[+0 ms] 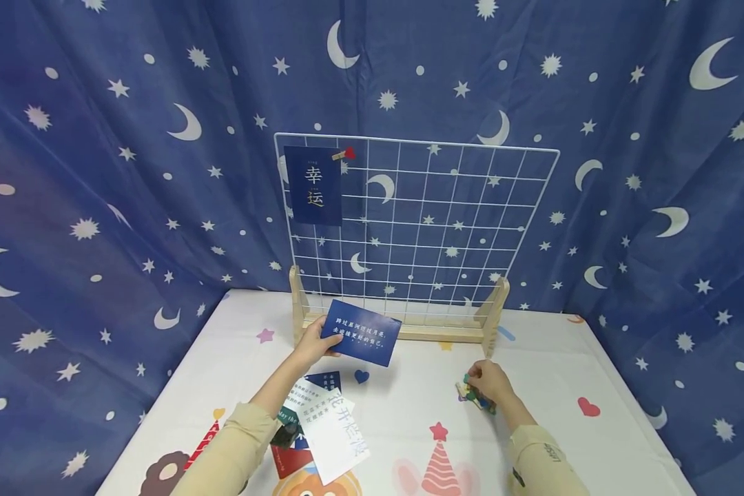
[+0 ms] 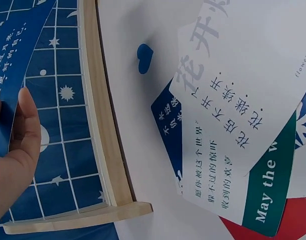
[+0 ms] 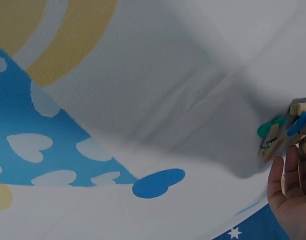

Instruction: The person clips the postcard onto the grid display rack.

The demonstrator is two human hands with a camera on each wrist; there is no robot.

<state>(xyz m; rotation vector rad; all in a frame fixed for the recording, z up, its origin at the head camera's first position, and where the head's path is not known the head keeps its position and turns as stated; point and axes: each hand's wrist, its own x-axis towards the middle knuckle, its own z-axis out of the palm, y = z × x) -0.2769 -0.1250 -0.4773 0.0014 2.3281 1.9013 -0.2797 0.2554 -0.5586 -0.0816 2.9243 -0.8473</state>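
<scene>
My left hand [image 1: 313, 344] grips a dark blue card [image 1: 362, 333] with white Chinese writing by its left edge, thumb on the printed face. In the left wrist view, the same card [image 2: 13, 65] shows tilted beside the grid. To the right, my right hand [image 1: 491, 381] reaches down at a small pile of wooden clothespins [image 1: 474, 397] with coloured hearts. A green-heart clothespin [image 3: 271, 141] lies beside its fingertips in the right wrist view. Thumb and index finger are largely out of that view, so I cannot tell whether they pinch a clothespin.
A white wire grid [image 1: 409, 227] stands in a wooden base [image 1: 440, 333] at the back. On its upper left hangs a dark blue card [image 1: 313, 200] under a red-heart clothespin [image 1: 346, 153]. Several overlapping cards [image 1: 337, 441] lie at the front left of the patterned tablecloth [image 1: 552, 358].
</scene>
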